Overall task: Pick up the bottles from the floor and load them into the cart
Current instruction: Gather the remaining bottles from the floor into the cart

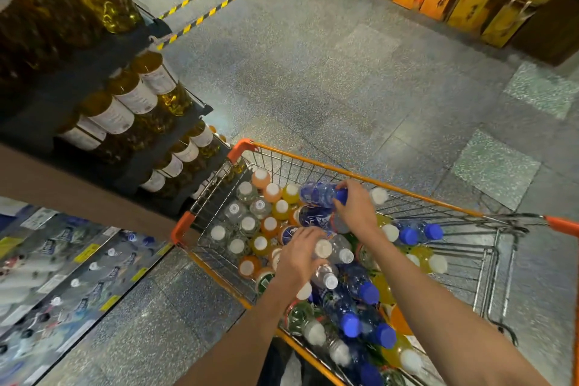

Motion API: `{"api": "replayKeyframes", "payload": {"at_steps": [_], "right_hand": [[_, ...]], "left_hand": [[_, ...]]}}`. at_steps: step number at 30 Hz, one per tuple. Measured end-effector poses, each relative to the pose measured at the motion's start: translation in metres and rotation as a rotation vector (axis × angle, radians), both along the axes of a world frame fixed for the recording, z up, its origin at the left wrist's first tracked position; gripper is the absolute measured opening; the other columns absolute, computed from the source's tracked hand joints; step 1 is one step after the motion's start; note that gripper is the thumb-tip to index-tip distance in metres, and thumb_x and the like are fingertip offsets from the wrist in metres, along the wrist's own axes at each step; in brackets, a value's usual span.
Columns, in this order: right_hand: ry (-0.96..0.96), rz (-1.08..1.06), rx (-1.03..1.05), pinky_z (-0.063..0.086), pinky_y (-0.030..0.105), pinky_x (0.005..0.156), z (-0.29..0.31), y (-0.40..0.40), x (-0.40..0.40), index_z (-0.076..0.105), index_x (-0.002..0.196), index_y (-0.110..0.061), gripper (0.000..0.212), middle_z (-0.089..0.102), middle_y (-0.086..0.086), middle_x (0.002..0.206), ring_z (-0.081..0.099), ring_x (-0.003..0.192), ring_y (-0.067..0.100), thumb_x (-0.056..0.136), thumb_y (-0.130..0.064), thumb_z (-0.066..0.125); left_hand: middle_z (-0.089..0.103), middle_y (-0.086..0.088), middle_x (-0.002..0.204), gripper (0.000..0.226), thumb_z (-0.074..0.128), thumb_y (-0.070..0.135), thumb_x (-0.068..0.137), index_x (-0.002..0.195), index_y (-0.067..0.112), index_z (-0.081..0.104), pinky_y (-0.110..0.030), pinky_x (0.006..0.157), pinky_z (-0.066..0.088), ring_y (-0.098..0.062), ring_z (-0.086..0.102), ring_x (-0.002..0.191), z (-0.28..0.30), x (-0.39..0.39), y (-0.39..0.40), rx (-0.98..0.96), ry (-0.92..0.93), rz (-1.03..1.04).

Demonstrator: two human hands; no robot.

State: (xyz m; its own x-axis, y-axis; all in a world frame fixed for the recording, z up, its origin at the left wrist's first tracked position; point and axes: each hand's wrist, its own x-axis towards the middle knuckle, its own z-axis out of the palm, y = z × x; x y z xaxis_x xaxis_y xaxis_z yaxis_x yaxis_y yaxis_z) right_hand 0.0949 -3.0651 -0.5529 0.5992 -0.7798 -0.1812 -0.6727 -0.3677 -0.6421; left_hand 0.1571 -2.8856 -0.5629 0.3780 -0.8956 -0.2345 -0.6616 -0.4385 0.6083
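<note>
Beneath your wrists, loaded bottles [360, 301] nearly fill the cart [351, 171]. Your left hand [300, 255] rests, fingers curled, over a white-capped bottle [332, 249]; beyond it, your right hand [355, 208] grips a blue bottle [316, 194]. Loading appears nearly done.

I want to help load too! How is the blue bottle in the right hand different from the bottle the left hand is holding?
The blue bottle has a blue cap and lies sideways, raised above the others in the right hand. The clear bottle has a white cap, looks see-through, and sits lower among the pile under the left hand. Both are plastic drink bottles over the orange cart.
</note>
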Motion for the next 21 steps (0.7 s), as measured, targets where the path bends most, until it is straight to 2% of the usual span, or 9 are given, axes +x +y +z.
{"api": "replayKeyframes", "payload": {"at_steps": [3,5,8,12,16,21], "right_hand": [[0.001,-0.002,0.01,0.046,0.038,0.095,0.001,-0.001,-0.006,0.06,0.11,-0.013,0.029,0.063,0.005,0.116,0.058,0.11,0.024,0.085,-0.011,0.074],[-0.031,-0.017,0.001,0.045,0.035,0.094,0.005,0.0,-0.009,0.06,0.111,-0.015,0.028,0.064,0.004,0.116,0.058,0.11,0.022,0.086,-0.013,0.073],[-0.117,-0.021,-0.04,0.044,0.031,0.09,0.018,0.009,-0.01,0.063,0.108,-0.017,0.023,0.064,0.001,0.109,0.06,0.103,0.019,0.088,-0.017,0.072],[-0.267,0.034,0.034,0.051,0.025,0.082,0.037,0.05,-0.002,0.063,0.105,-0.018,0.018,0.067,-0.005,0.102,0.064,0.093,0.009,0.09,-0.021,0.072],[-0.363,0.232,0.208,0.053,0.018,0.081,0.052,0.119,0.008,0.064,0.104,-0.023,0.014,0.07,-0.013,0.097,0.065,0.09,-0.002,0.092,-0.02,0.071],[-0.366,0.588,0.37,0.054,0.022,0.079,0.063,0.216,0.021,0.063,0.101,-0.031,0.014,0.071,-0.015,0.091,0.068,0.088,0.002,0.093,-0.021,0.069]], "left_hand": [[0.05,-0.001,0.142,0.06,0.077,0.021,0.082,0.136,0.015,0.052,-0.037,0.113,0.035,-0.019,0.04,0.136,-0.001,0.002,0.005,-0.035,0.041,-0.024],[0.048,0.0,0.142,0.063,0.077,0.02,0.079,0.137,0.018,0.05,-0.039,0.113,0.035,-0.019,0.039,0.136,0.0,0.004,0.006,-0.01,0.043,-0.003],[0.053,0.006,0.13,0.062,0.079,0.028,0.074,0.13,0.025,0.052,-0.038,0.102,0.046,-0.014,0.049,0.124,0.003,0.013,0.014,-0.009,0.144,0.059],[0.068,0.015,0.101,0.027,0.077,0.034,0.083,0.106,0.027,0.064,-0.028,0.083,0.057,0.001,0.064,0.092,0.026,0.029,0.052,-0.002,0.218,0.329],[0.069,0.016,0.083,0.006,0.069,0.035,0.089,0.092,0.031,0.066,-0.031,0.074,0.059,0.002,0.065,0.076,0.053,0.04,0.124,-0.009,0.14,0.556],[0.064,0.015,0.076,0.011,0.069,0.038,0.089,0.084,0.03,0.064,-0.033,0.07,0.056,0.0,0.061,0.07,0.082,0.028,0.233,0.063,0.011,0.839]]}}
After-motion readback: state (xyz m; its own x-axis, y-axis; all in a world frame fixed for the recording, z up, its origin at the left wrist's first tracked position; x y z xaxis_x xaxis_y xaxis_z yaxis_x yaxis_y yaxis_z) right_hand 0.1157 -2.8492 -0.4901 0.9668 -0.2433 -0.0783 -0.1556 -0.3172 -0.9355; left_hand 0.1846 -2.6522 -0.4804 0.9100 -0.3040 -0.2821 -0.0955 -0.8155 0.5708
